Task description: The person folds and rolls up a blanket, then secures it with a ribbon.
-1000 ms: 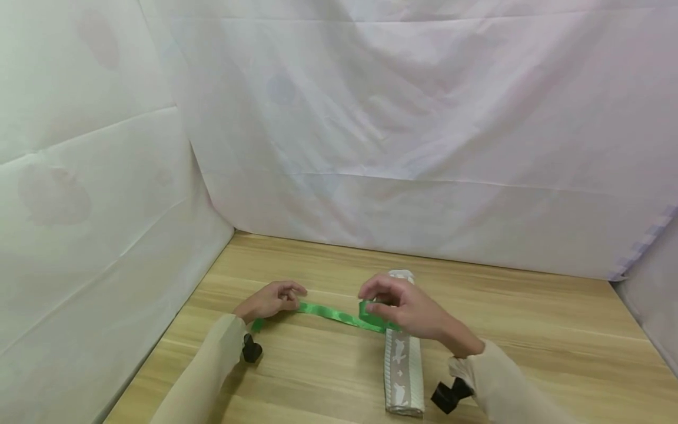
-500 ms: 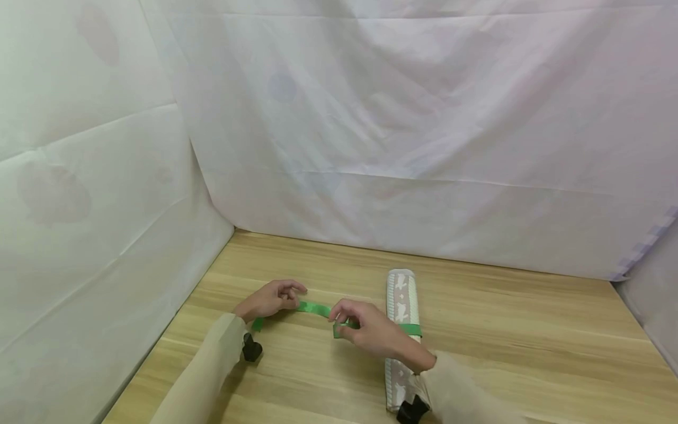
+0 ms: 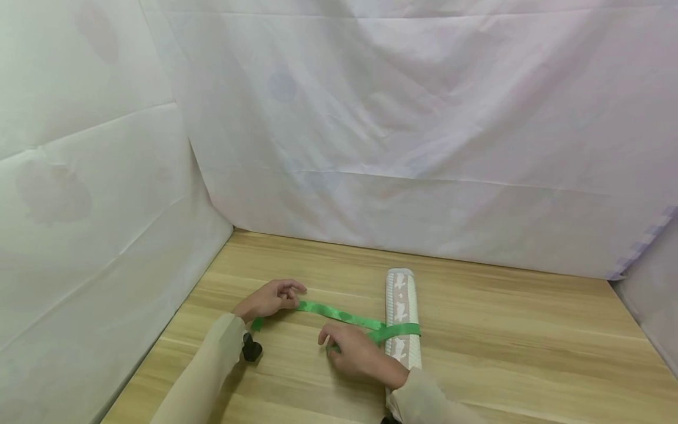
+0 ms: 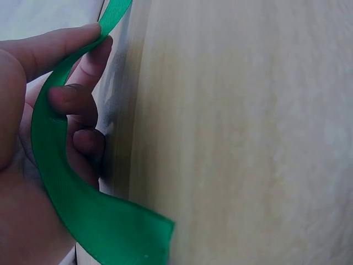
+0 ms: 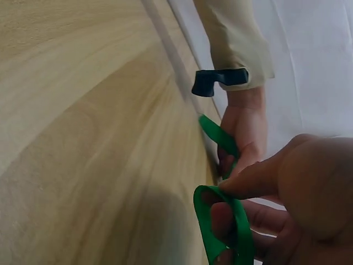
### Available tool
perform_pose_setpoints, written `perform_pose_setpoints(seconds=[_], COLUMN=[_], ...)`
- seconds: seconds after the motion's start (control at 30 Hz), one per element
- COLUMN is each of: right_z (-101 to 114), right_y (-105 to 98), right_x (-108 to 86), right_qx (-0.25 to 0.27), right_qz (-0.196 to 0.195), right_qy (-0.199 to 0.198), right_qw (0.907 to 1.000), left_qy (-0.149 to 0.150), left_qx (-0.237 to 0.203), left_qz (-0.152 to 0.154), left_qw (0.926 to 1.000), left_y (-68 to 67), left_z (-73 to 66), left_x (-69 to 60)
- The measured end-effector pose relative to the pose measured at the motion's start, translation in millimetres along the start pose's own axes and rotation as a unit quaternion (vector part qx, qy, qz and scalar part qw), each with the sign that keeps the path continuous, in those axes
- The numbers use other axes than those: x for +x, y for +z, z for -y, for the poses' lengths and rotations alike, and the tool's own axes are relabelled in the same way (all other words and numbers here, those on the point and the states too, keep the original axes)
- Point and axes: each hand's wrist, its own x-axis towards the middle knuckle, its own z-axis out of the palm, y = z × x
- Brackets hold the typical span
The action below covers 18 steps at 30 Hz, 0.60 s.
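A green ribbon (image 3: 339,314) runs from my left hand to a rolled patterned towel (image 3: 401,294) and crosses over its top. Thumb and fingertips of my left hand (image 3: 271,298) pinch one stretch of it; in the left wrist view the cut end (image 4: 132,229) hangs past the palm. My right hand (image 3: 357,353) pinches the other stretch, left of the towel and nearer the front. A loop of ribbon (image 5: 203,221) curls round its fingers in the right wrist view. The right forearm hides the near end of the towel.
The wood-grain table (image 3: 508,341) extends to the right of the towel. White cloth walls (image 3: 424,118) stand behind it and on both sides. A black wrist mount (image 3: 251,348) sits under the left sleeve.
My right hand has moved from above the towel to the left, then toward the front, drawing the ribbon across the towel's top. The left hand has stayed in place.
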Motion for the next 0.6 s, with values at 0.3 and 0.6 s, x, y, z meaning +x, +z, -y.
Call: perform_pose_setpoints(seconds=[0.3,0.6], right_z=[4.7,5.5], right_y=[10.3,10.5], right_x=[-2.5,-5.2], right_qx=[-0.029,-0.005], right_qz=[0.044,0.058], right_qy=[0.005,0.002], right_qw=[0.9986,0.9983], left_qy=[0.002,-0.001], left_qx=[-0.001,-0.003], left_qz=[0.0,-0.005], left_qw=[1.0,1.0], left_y=[1.3,1.5], left_z=[-2.6,0.0], left_x=[-1.4,-0.7])
